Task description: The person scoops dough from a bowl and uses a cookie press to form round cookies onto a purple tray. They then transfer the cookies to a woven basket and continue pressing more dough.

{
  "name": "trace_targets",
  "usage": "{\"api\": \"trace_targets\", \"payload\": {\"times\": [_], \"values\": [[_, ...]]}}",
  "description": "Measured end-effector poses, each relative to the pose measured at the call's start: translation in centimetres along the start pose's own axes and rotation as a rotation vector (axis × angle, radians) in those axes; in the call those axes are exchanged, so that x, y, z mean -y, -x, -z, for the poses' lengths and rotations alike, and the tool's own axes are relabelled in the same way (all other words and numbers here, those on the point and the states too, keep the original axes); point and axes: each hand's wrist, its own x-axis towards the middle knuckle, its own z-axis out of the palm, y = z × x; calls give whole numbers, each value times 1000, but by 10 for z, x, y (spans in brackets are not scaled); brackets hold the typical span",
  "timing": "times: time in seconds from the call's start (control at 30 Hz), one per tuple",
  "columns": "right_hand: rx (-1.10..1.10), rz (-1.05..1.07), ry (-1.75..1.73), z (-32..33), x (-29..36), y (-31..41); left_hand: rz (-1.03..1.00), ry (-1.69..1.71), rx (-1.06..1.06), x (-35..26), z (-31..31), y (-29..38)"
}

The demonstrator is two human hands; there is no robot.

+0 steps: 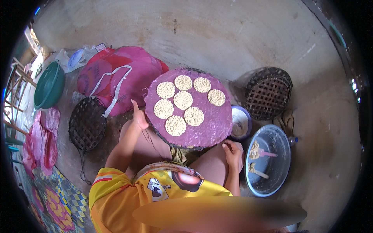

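Note:
Before me, at knee level, is a round woven tray covered with purple woven cloth [212,122], with several flat round pale dough discs [183,100] spread on it. At the tray's left edge is my left hand [140,118], its index finger pointing away from me; its contact with the rim is partly hidden. My right hand [232,151] lies over my right knee close to the tray's near right edge, fingers loosely bent, with nothing visible in it. To its right stands a blue plastic basin [268,180] holding lumps of dough [254,150] and a pink-handled utensil [268,154].
Behind the basin are a bowl of whitish content [241,122] and stacked woven baskets [268,93] against the wall. On the left lie a dark woven basket [87,123], a pink sack [122,78] with a white strap, a green basin [49,84] and pink cloth [43,139].

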Motion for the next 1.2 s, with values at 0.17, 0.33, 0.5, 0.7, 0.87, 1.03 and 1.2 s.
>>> {"api": "trace_targets", "payload": {"times": [0.17,0.33,0.5,0.7,0.87,1.03,1.2], "values": [[-59,52,395,0,-9,-14,-528,-804,-86,-69,35,-112],[-156,40,285,-9,-35,-26,-1115,-1940,107,-109,21,-232],[-204,-88,214,-24,-57,-37,-1164,-2229,683,-107,4,-284],[-163,-73,190,-25,-70,-48,-1088,-2137,1027,-105,10,-293],[-144,-90,283,-20,-61,-40,-962,-2249,961,-81,15,-285],[-146,-15,244,-26,-29,-31,-802,-2497,270,-129,-15,-259],[-243,-126,-127,-9,-5,-19,-1261,-1998,-545,-235,-27,-166]]}}
